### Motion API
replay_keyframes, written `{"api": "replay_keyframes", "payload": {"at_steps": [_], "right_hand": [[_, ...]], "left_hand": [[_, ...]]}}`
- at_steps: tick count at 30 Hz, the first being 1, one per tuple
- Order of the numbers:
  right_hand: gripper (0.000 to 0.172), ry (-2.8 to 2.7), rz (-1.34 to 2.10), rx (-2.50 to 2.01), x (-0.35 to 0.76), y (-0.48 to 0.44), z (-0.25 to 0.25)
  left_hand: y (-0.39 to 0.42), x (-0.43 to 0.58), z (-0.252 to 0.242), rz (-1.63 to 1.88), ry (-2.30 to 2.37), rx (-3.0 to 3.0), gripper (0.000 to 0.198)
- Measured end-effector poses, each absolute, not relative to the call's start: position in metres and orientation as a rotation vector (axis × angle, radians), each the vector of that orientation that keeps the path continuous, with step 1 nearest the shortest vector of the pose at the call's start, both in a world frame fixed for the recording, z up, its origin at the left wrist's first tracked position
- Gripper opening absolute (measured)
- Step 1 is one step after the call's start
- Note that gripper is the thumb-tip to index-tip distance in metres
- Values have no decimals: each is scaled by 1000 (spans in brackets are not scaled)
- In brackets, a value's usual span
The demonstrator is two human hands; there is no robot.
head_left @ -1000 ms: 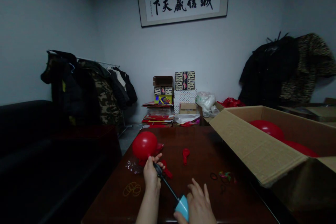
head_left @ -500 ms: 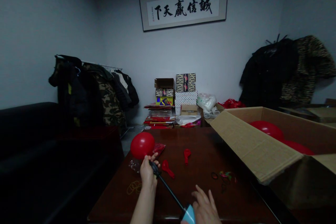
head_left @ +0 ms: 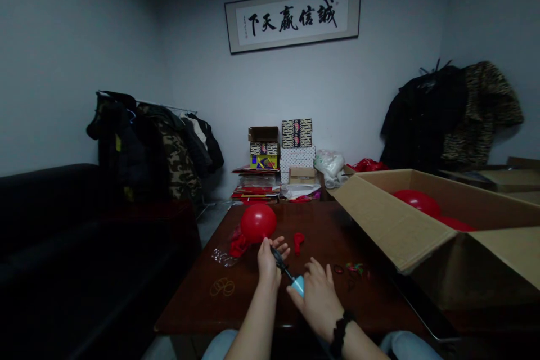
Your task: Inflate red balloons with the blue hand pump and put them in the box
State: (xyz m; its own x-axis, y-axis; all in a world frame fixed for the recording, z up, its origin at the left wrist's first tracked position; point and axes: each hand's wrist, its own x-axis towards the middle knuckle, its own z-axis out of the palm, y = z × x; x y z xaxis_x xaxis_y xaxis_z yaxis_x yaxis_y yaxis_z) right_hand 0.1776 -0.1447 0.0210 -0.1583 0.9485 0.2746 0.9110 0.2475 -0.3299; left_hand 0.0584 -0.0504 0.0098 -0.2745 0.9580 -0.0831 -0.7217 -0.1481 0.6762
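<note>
Left hand (head_left: 268,259) clamps the red balloon (head_left: 258,222) onto the hand pump (head_left: 297,285); right hand (head_left: 317,293) grips its blue handle. The cardboard box (head_left: 392,225) flap crowds the right, while the table (head_left: 196,308) is barer toward its left edge.

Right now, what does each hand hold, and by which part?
The left hand pinches the red balloon at its neck, over the tip of the hand pump. The right hand grips the pump's blue handle end.

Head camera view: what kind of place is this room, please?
Probably an office back room used for storage and party preparation: a framed black-ink calligraphy scroll, stacked patterned cardboard boxes, and a large open cardboard box holding inflated red balloons.
</note>
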Motion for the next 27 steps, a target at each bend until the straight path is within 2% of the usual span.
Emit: {"api": "replay_keyframes", "payload": {"at_steps": [10,20,27], "right_hand": [[46,-2010,121,-1776,174,-133,1],[42,-1983,156,-1805,177,-130,-37],[41,-1987,200,-1856,171,-111,-44]], "left_hand": [[-51,77,-12,1581,837,474,25],[-44,84,-43,1588,959,553,30],[-21,74,-32,1640,991,555,38]]}}
